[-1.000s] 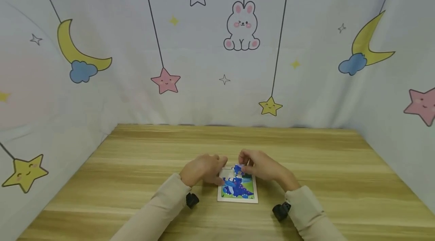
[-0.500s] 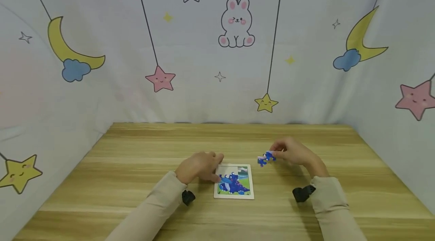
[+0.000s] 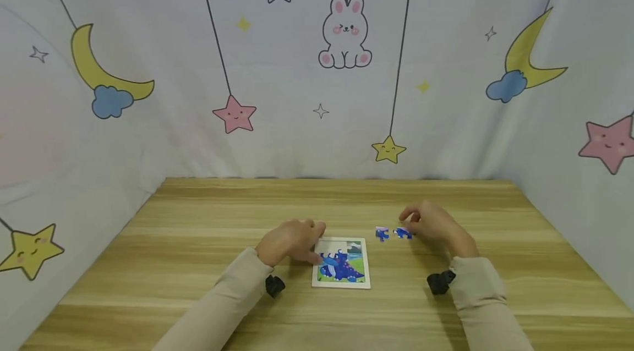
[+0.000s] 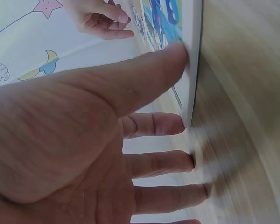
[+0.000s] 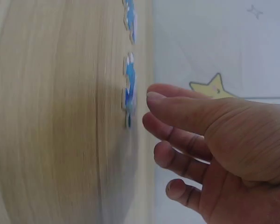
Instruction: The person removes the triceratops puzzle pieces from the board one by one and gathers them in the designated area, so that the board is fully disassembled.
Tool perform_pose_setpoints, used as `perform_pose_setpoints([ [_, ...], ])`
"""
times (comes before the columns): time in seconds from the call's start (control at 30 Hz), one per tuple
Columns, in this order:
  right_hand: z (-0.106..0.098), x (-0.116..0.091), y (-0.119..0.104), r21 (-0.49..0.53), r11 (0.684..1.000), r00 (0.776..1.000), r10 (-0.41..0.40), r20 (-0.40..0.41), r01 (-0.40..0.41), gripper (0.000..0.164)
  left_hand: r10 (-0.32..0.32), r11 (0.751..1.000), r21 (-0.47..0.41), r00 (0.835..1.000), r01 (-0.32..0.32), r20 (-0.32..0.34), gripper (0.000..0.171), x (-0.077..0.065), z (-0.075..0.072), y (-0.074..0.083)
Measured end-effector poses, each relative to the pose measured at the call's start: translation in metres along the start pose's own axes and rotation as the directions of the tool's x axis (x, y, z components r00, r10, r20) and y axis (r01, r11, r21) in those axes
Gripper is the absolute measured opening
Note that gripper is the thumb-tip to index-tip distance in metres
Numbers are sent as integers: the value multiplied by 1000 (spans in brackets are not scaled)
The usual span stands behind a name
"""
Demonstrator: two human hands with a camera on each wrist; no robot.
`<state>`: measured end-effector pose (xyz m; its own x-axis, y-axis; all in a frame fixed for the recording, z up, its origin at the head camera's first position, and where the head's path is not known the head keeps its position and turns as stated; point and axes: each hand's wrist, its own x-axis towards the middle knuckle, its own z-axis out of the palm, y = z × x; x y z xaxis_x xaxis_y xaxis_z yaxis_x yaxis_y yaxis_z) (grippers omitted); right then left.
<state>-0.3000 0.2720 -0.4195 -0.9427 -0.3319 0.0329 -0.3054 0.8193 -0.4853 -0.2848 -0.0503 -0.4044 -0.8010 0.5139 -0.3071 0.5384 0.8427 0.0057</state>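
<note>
My left hand (image 3: 292,242) lies at the left side of a white-framed dinosaur jigsaw puzzle (image 3: 367,268). In the left wrist view its thumb touches the frame's edge (image 4: 194,51), and the other fingers reach out nearly straight. The upper left of the puzzle shows bare board; the rest is a blue dinosaur picture. To the right of the frame lie two blue puzzle pieces, a left one (image 3: 382,233) and a right one (image 3: 403,232). Just off the right piece hovers my right hand (image 3: 435,225), fingers loosely bent and holding nothing; the right wrist view shows a small gap to the piece (image 5: 129,88).
The wood-grain table (image 3: 223,202) spreads around the puzzle. A white cloth (image 3: 287,147) printed with stars, moons and rabbits hangs behind it and along both sides. Each wrist carries a small black camera, such as the right one (image 3: 440,283).
My right hand lifted the blue pieces from the puzzle, carried them right and let them go on the table, where they now lie apart. My left hand has stayed at the frame.
</note>
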Motion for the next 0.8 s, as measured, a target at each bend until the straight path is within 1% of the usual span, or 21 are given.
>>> perform_pose_setpoints([
  [0.13, 4, 4, -14, -15, 998, 998, -56, 17, 56, 15, -6, 1000, -1, 1000, 6, 7, 48, 1, 0, -2],
  [0.3, 10, 11, -33, 31, 993, 992, -117, 47, 116, 15, -9, 1000, -8, 1000, 9, 6, 49, 2, 0, -2],
  [0.47, 22, 14, -50, 83, 984, 981, -164, 107, 156, 14, -6, 1000, -13, 1000, 6, 14, 49, 0, 1, -1],
  [0.63, 35, 17, -62, 124, 977, 968, -190, 165, 171, 13, -13, 1000, -25, 1000, 13, 17, 49, -1, 2, -1],
  [0.8, 43, 19, -70, 148, 975, 962, -195, 193, 168, 10, -22, 999, -25, 1000, 22, 18, 51, -2, 1, 0],
])
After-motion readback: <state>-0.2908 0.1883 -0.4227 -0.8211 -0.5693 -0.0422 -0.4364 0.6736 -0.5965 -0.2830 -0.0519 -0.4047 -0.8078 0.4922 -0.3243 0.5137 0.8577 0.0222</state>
